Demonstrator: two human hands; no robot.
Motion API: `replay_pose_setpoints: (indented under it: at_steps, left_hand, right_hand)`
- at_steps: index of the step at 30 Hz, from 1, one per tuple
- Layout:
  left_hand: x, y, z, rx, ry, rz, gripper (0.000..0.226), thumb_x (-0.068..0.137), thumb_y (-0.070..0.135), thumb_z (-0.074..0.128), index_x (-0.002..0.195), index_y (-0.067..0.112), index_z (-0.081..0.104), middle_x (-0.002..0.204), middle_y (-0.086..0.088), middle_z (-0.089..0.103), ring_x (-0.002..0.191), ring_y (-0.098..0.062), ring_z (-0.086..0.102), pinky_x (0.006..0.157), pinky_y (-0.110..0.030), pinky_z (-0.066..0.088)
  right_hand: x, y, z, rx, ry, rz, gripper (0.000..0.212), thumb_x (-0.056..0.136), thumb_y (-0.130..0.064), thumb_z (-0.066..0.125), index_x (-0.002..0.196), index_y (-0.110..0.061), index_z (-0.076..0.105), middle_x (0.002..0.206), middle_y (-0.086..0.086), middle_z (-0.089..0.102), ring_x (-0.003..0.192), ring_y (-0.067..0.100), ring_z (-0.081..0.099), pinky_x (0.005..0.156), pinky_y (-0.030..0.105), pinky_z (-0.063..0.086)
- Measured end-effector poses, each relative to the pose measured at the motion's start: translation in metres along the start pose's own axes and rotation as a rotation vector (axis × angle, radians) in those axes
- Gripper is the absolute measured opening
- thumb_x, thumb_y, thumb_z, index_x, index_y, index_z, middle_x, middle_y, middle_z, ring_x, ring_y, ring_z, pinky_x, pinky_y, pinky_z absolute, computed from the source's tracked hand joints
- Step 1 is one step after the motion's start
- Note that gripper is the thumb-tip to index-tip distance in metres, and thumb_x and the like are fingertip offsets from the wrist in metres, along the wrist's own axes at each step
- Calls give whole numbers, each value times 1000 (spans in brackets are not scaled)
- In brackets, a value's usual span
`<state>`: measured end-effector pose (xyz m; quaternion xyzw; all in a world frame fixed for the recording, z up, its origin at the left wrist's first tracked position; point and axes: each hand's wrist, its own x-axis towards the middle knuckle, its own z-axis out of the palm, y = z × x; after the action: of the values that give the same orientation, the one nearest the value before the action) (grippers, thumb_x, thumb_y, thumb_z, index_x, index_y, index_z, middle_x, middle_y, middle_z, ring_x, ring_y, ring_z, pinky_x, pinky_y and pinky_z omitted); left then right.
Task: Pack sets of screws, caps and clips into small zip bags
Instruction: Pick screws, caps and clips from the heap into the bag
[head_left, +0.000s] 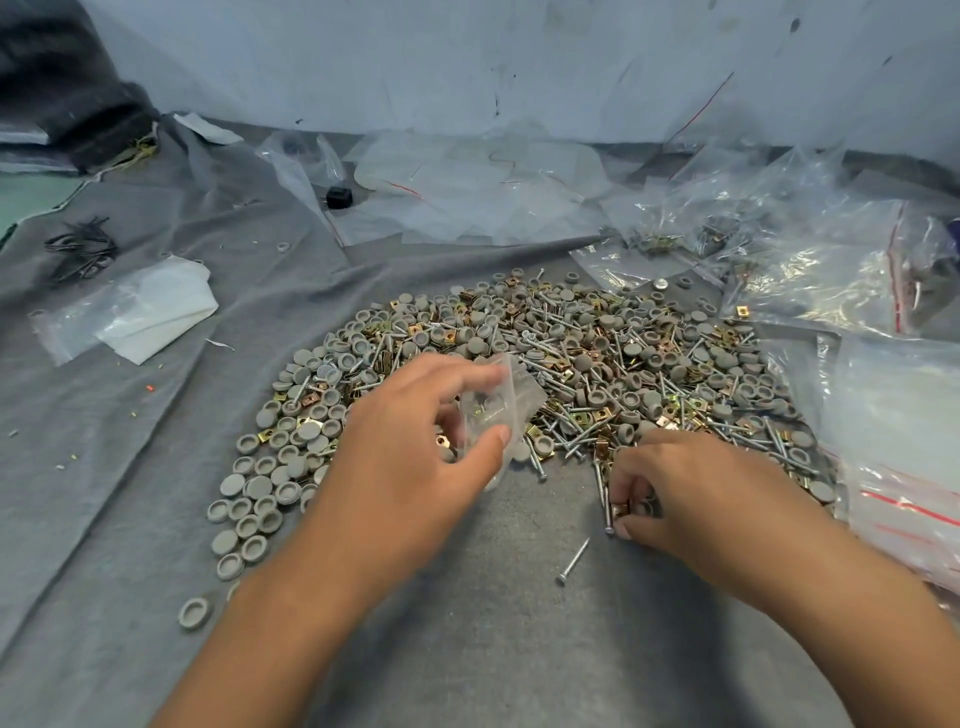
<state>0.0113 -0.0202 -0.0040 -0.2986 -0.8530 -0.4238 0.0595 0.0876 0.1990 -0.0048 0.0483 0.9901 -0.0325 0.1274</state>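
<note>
A wide heap of grey round caps, silver screws and brass clips covers the grey cloth. My left hand holds a small clear zip bag over the heap's near edge, thumb and fingers pinching it; a few parts show inside. My right hand is at the heap's near right edge, its fingers curled round a small bunch of screws, a brass clip and a cap. One loose screw lies on the cloth just below that hand.
Filled zip bags pile at the right, with more bags with red strips at the right edge. Empty clear bags lie at the back. A flat bag and black ties lie left. Stray caps dot the near left.
</note>
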Motion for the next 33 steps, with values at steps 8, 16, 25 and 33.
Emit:
replay_pose_setpoints:
  at_steps: [8,16,25,33]
  left_hand:
    - [-1,3,3,131,-72,49,48,86,40,60,134,36,57,111,35,52,87,9,54,74,-8,46]
    - [-1,2,2,143,-75,49,48,86,40,60,134,35,58,113,29,55,89,8,53,73,-10,45]
    - [-2,0,2,169,-86,49,50,87,41,60,136,37,55,115,28,54,90,5,54,80,-5,44]
    - [-3,-3,4,170,-98,49,50,88,40,59,137,40,51,116,29,53,96,7,53,87,-2,41]
  right_hand:
    - [0,-2,5,-7,85,-12,12,91,-41,64,91,-36,53,93,-19,50,88,4,53,68,26,49]
    - [6,-1,7,19,181,58,9,90,-35,62,93,-32,53,83,-13,61,80,11,61,62,28,49]
    - [5,8,8,56,121,-28,17,88,-40,70,88,-38,53,81,-22,49,76,-3,51,59,20,41]
    - [6,6,14,169,155,-56,21,90,-34,69,82,-36,49,86,-20,50,77,-2,50,67,22,46]
